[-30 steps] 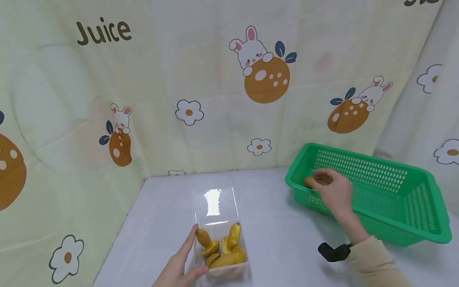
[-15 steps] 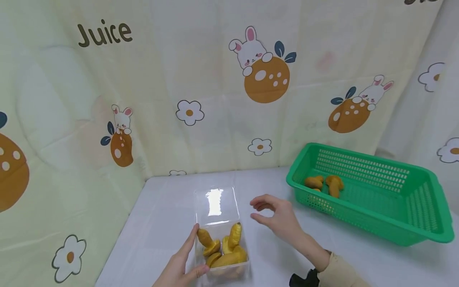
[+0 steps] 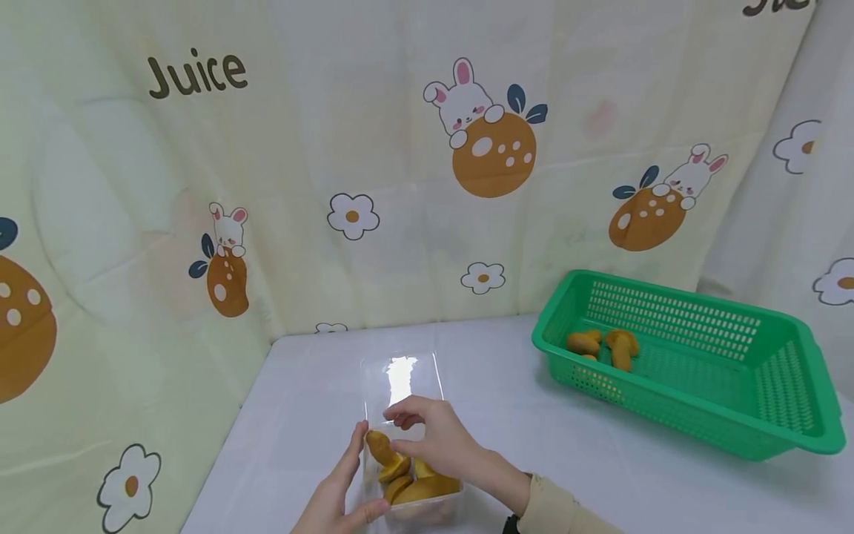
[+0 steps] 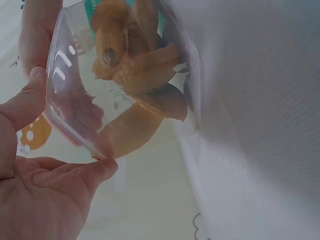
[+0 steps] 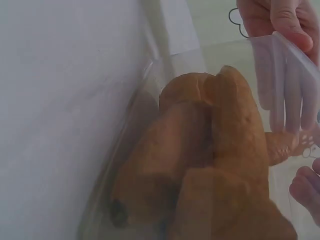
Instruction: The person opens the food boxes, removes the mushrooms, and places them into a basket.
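Note:
A clear plastic box (image 3: 427,512) with a raised transparent lid (image 3: 380,378) stands on the white table. Several yellow-brown mushrooms (image 3: 427,487) lie in it, some leaning on each other; one mushroom (image 3: 379,445) points up at the back left. My left hand (image 3: 336,486) holds the box by its left side, thumb at the front corner and fingers toward the back. Above the box, my right hand (image 3: 443,437) has its thumb and fingers apart, close to the mushrooms and partly hiding them. Nothing shows between those fingers. Through the wall in the left wrist view, more mushrooms (image 4: 132,130) show.
A green slotted basket (image 3: 707,415) stands at the right, with a few mushrooms (image 3: 622,348) in its left end. Behind the table (image 3: 313,386) hangs a patterned curtain (image 3: 400,141). Bare tabletop lies between box and basket.
My right hand has left the basket, moved left with parted fingers, and come over the box. Mushrooms it hid in the basket now show. My left hand stays on the box.

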Motion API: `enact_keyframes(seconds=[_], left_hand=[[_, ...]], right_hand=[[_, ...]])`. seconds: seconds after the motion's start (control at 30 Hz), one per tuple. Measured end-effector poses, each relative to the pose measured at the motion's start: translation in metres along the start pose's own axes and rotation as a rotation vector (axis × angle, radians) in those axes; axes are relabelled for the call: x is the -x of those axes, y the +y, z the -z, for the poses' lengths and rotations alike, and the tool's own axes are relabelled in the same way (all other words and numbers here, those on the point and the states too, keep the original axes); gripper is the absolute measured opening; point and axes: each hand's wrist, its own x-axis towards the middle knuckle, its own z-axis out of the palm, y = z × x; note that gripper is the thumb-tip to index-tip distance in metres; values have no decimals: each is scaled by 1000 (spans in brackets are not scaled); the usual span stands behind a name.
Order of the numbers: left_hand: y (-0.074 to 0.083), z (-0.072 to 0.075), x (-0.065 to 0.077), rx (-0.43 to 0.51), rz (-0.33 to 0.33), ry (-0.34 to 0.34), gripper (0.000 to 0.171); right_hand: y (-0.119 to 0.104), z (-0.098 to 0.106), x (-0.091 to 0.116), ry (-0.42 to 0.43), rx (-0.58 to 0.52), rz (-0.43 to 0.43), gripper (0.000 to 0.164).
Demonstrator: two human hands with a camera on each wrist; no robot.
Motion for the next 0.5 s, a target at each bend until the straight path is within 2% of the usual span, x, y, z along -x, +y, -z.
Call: enact_keyframes(seconds=[0.1,0.23,0.37,0.5], left_hand=[[0,0,1,6,-7,-2,87],[1,1,3,7,14,-4,86],[0,1,3,21,32,-11,86],[-3,1,3,23,-15,-5,85]], right_hand=[[11,-9,-5,-27,17,-1,31],[16,-16,-9,-61,37,61,33],[6,-17,-7,-63,9,101,31],[4,-17,-8,-71,21,106,30]])
